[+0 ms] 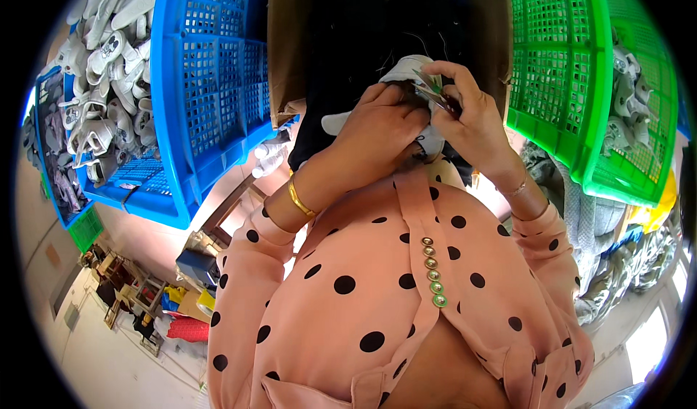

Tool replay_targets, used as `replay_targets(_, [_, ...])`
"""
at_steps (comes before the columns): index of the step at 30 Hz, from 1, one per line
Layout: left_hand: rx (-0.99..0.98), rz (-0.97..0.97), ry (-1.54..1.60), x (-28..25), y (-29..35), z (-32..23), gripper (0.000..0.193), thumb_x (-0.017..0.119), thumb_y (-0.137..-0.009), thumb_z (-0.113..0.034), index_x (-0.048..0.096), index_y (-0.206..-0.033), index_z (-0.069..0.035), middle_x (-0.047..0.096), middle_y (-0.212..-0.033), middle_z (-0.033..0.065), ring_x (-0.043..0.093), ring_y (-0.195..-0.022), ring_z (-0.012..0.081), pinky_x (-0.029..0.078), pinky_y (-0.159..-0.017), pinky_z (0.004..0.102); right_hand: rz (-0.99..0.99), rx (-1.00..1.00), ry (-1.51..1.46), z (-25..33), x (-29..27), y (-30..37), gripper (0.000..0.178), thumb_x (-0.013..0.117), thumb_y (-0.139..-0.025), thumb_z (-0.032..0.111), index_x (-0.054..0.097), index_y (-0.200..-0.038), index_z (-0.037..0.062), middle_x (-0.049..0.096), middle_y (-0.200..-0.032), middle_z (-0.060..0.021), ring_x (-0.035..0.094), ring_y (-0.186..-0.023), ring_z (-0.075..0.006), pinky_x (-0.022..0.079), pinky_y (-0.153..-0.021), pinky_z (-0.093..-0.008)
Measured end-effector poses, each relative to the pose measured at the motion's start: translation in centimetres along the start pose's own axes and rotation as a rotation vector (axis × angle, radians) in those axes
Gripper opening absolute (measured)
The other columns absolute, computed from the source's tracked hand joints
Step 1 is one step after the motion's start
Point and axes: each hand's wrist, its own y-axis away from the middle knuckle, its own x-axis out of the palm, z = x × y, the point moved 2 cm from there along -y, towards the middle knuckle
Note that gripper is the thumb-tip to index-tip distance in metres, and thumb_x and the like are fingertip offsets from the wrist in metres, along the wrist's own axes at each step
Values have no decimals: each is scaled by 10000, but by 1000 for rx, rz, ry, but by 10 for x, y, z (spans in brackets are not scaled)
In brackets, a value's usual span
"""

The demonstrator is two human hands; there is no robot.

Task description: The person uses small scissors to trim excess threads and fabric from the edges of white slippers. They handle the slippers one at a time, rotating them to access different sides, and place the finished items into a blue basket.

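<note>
In front of my chest I hold a white shoe upper, its body partly covered by my fingers. My left hand is closed on it, with one pale end sticking out to the left of the wrist. Thin loose threads stand up from its far side. My right hand grips small thread snips with a greenish part, their tips beside the shoe upper. The snips' lower end is hidden in my right palm.
A blue plastic basket heaped with white and grey shoe uppers stands at left. On the right is a green basket holding more uppers. A cardboard box with a dark inside lies ahead. Grey bundles sit below the green basket.
</note>
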Motion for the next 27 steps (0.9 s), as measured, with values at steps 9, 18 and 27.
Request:
replay_targets(9, [-380,-401,1191,-32,-8,10,318,689,-853,5,595,-1156,13,659,-1061,73,631,-935,104,531,-802,241,-172,-22,129,19,-35,7,703,803,-779,389,478,-1303,51,656,-745,-91,677,-647,-188,528,-577,-285])
replay_targets(18, [-367,-444,808,-35,-8,16,332,775,-811,-74,643,-1108,-4,709,-1028,62,681,-918,141,563,-787,277,-224,-120,208,27,-17,-7,394,741,-820,154,603,-1178,65,665,-797,-87,651,-611,-227,519,-559,-298])
replay_targets(27, [-299,-394,890,-63,-3,8,206,679,-864,-45,659,-1057,26,687,-944,130,681,-860,168,551,-720,287,-281,116,-318,-5,-24,-23,291,625,-965,240,613,-1139,8,608,-749,8,495,-615,-32,395,-547,-208])
